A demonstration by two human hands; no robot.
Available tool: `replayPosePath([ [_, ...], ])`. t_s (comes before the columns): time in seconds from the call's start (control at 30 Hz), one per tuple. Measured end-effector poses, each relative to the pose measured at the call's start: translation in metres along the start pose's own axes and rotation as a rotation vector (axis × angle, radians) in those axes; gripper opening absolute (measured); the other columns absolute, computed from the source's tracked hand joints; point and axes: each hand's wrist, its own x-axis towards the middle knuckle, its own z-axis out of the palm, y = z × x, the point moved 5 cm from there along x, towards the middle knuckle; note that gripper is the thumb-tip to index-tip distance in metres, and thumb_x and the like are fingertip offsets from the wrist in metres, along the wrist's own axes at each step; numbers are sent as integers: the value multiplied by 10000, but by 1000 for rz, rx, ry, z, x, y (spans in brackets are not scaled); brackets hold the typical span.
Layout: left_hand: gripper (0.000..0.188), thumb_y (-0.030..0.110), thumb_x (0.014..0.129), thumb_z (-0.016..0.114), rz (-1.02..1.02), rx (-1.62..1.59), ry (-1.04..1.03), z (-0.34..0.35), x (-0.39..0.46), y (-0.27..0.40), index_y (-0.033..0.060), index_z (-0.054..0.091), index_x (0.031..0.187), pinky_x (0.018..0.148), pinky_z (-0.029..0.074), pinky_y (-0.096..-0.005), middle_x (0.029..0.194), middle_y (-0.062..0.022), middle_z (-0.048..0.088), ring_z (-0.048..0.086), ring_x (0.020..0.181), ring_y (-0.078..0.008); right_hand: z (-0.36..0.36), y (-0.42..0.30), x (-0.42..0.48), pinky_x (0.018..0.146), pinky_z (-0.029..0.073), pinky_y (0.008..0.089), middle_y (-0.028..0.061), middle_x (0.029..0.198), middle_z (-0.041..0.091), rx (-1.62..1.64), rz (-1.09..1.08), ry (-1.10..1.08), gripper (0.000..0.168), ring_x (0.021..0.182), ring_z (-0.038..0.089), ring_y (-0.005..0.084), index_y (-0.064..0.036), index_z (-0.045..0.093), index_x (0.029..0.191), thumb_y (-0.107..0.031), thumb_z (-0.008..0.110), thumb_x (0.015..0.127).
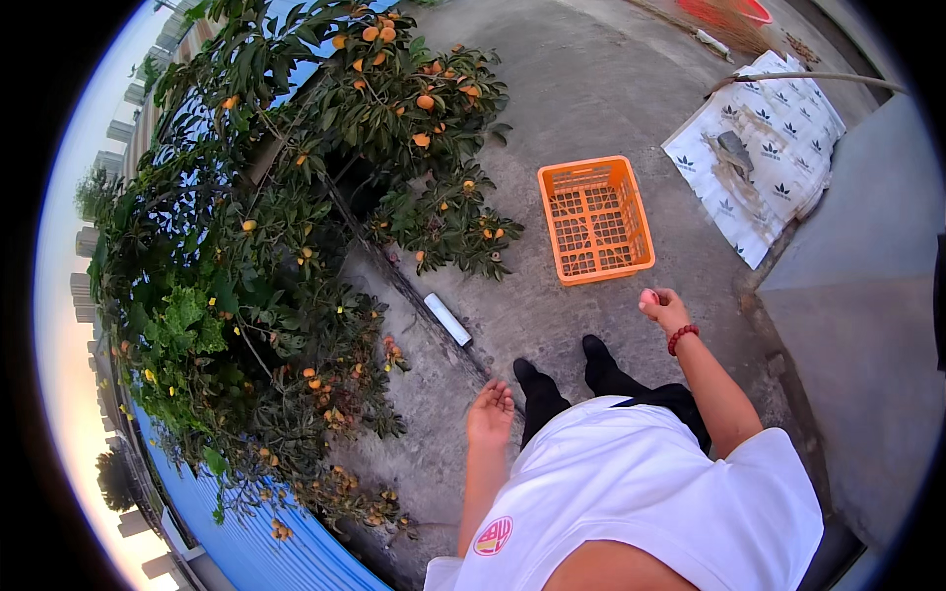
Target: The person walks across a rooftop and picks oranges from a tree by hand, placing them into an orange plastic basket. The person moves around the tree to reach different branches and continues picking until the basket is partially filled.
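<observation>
My left hand (491, 412) is at waist height, palm turned up with its fingers loosely curled, and holds nothing. Between the fingers and thumb of my right hand (671, 313) is a small pinkish-red object (649, 297); most of it is hidden, so its kind is unclear. A red bead bracelet (682, 338) circles my right wrist. Just beyond that hand, an orange plastic crate (644, 235) stands on the concrete with nothing visible inside. To the left grows a persimmon tree (325, 214) bearing many orange fruits (425, 102), its nearest branches close to my left hand.
A white cylindrical object (448, 320) lies beside a dark wooden pole (403, 284) near my feet. At the right are a white printed sheet (768, 148) and a grey surface (857, 310). A broom (728, 26) and a red basin (752, 10) lie farther back.
</observation>
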Motion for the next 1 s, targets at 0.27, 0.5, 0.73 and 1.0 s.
replayPosePath([
  [0.27,281,37,825,528,15,19,69,-77,11,65,7,529,1105,721,511,-311,960,-115,622,605,837,-230,84,42,-11,628,493,270,108,936,621,-78,51,28,548,721,595,142,56,523,1118,-86,785,659],
  [0.5,265,28,815,527,19,88,96,-115,29,113,12,530,1080,696,511,-299,945,-118,624,612,810,-223,140,88,-6,601,507,272,111,941,619,-66,59,65,554,715,606,148,57,525,1107,-87,797,646],
  [0.73,236,16,823,527,-40,259,169,-106,61,130,23,537,1059,669,513,-287,927,-110,625,620,788,-202,168,129,8,601,529,267,105,988,616,-63,205,134,531,781,619,162,38,537,1104,-95,799,662],
  [1.0,239,104,872,496,-65,624,128,-49,119,120,29,538,1095,743,506,-302,974,-106,628,623,840,-211,159,211,85,664,522,303,124,988,618,-102,319,296,558,802,619,180,30,537,1082,-125,814,623],
])
